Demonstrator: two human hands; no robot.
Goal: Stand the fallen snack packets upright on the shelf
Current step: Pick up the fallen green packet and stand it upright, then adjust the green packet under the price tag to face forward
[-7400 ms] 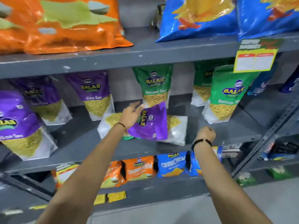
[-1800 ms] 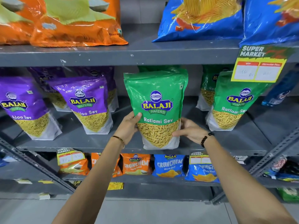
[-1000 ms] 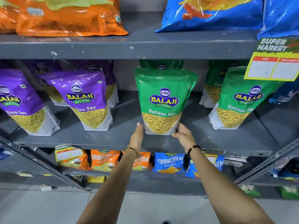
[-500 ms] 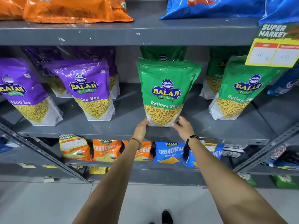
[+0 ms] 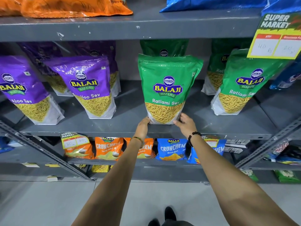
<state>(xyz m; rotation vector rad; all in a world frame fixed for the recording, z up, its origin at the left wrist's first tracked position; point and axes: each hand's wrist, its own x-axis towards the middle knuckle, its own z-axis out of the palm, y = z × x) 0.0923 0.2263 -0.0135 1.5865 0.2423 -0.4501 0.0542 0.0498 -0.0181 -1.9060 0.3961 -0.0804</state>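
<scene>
Green packet (image 5: 167, 88) stands upright, steadied at its base.
Left hand (image 5: 143, 126) at 7, right hand (image 5: 184, 123) at 5, both spread, touching; next, let go gently.

Even, fairly bright light falls from above, throwing white glare onto the glossy purple packet (image 5: 88, 82) left of the hands and softer sheen on the green packet (image 5: 167, 85) just above them. The back of the shelf (image 5: 127, 123) beyond the hands lies in shadow, dimming the rear packets. Straight edges bow toward the frame's borders, and the price tag (image 5: 276, 44) up right of the hands looks slightly soft.
</scene>
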